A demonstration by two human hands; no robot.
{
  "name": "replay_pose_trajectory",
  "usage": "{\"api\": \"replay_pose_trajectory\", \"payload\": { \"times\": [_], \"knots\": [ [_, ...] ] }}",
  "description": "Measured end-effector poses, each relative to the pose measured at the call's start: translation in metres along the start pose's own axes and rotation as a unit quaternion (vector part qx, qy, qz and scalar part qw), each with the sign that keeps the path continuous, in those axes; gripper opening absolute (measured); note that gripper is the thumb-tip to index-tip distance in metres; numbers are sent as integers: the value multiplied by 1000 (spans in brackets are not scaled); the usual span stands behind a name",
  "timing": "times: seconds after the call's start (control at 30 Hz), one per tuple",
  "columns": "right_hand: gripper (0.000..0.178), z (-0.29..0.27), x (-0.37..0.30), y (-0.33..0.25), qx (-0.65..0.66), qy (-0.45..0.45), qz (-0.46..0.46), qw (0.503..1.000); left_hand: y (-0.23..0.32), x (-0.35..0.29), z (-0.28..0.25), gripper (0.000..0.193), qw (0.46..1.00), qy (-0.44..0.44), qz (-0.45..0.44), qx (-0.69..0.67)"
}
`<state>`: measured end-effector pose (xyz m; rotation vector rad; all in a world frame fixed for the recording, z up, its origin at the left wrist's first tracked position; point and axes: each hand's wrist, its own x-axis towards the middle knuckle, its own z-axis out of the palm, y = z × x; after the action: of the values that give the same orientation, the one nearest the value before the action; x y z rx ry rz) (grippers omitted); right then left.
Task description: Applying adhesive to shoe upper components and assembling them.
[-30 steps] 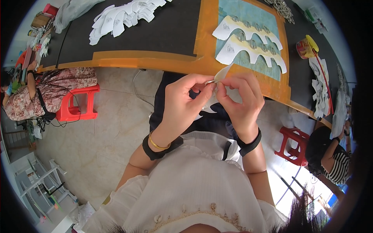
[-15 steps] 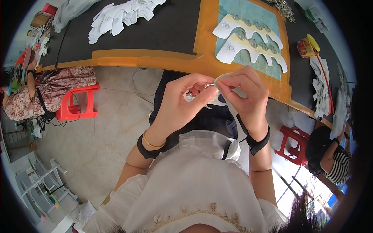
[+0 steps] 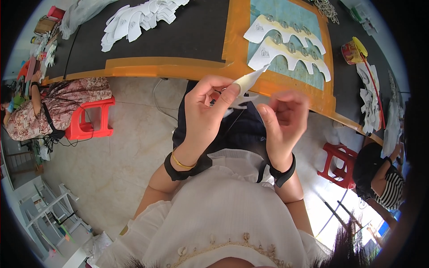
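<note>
My left hand (image 3: 203,114) pinches a white scalloped piece (image 3: 248,81) with a yellowish band between thumb and fingers. The piece's pointed end sticks out toward the table, and its narrow prongs hang below. Something shiny shows among the left fingers, partly hidden. To the right, my right hand (image 3: 288,127) is apart from the piece, its thumb away from loosely bent fingers and nothing visible in it. Beyond my hands, two similar scalloped pieces (image 3: 262,55) with metal rings (image 3: 292,47) along their yellowish edges lie on a blue-green sheet (image 3: 318,83).
Several overlapping white pieces (image 3: 129,24) lie on the black tabletop (image 3: 183,42), edged with orange tape (image 3: 165,64). At right are a yellow-rimmed tub (image 3: 353,51), a red stick (image 3: 376,94) and more white pieces (image 3: 370,105). People sit left and right by red stools (image 3: 91,118).
My right hand has let go of the white piece and moved slightly down and right, its fingers loosening. The piece now juts from my left hand toward the table.
</note>
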<state>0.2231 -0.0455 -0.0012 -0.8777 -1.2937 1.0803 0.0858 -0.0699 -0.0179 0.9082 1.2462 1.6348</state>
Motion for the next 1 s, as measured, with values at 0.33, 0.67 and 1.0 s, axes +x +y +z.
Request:
{"api": "replay_pose_trajectory", "payload": {
  "times": [0.33, 0.67, 1.0],
  "knots": [
    [18, 4, 9, -5, 1, -96, 230, 968, -7, -4, 4, 12, 998, -2, 59, 0],
    [10, 6, 13, -4, -226, -60, 14, 972, -1, -4, 2, 11, 997, -34, 33, 58],
    [10, 0, 21, 10, -36, -102, 89, 990, -1, -6, 4, 12, 997, -68, 13, 40]
  ]
}}
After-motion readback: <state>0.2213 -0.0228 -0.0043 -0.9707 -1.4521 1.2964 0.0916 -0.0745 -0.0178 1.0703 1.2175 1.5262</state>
